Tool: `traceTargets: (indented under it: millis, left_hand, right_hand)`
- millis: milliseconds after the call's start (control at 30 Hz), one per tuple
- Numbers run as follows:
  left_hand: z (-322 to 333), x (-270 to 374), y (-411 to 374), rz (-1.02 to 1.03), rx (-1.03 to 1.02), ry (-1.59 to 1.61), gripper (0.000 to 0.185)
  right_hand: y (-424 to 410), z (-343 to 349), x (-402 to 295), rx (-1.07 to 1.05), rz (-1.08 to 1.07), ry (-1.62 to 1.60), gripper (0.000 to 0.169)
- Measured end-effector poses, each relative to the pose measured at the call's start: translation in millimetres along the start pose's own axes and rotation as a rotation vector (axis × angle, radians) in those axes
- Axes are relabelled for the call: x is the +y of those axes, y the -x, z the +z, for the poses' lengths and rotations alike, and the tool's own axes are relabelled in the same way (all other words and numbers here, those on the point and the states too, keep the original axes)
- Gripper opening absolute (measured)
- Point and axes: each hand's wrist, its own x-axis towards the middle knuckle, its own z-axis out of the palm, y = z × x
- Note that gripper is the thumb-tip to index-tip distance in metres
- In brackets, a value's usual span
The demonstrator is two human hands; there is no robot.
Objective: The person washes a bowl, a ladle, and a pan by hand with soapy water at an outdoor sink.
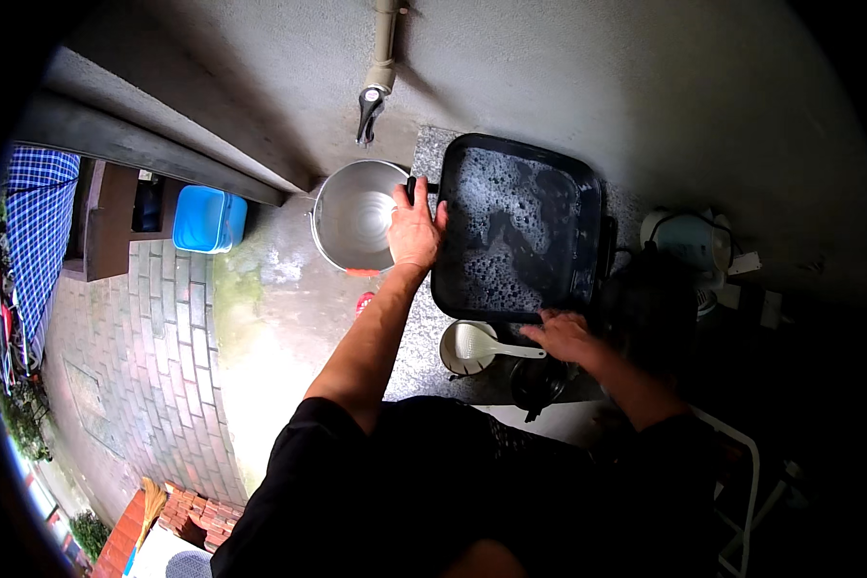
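A square black pan (527, 253) with foamy, soapy water in it lies on a speckled stone counter (413, 354). My left hand (415, 235) holds the pan by the black handle on its left side, over the rim of the bucket. At the pan's near right corner, the fingers of my right hand (567, 336) touch the rim, and their grip is partly hidden. Just below the pan stands a white bowl (448, 352) with a white rice paddle (488, 345) across it. A small black pot or cup (538, 383) sits beside the bowl in shadow.
Left of the counter, a metal bucket (354, 217) stands on the floor under a wall tap (369, 115). A blue plastic tub (206, 220) is farther left. To the right are a light-blue appliance (683, 242) with a cord and a white metal frame (751, 469).
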Motion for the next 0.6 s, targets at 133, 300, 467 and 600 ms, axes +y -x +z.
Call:
traceTargets:
  millis: [133, 300, 467, 600]
  left_hand:
    - [2, -1, 0, -0.018, -0.004, 0.009, 0.047]
    - [-3, -1, -1, -0.08, -0.043, 0.122, 0.044]
    - [1, -11, -4, -0.101, -0.059, 0.305, 0.039]
    - [11, -29, -12, -0.152, -0.082, 0.643, 0.048]
  right_hand:
    - [-3, 5, -37, 0.029, -0.072, 0.005, 0.077]
    - [-17, -4, -101, -0.023, -0.134, -0.2, 0.083]
    - [-43, -14, -152, -0.133, -0.127, -0.45, 0.088]
    - [-99, 8, -163, -0.092, -0.076, -0.982, 0.073]
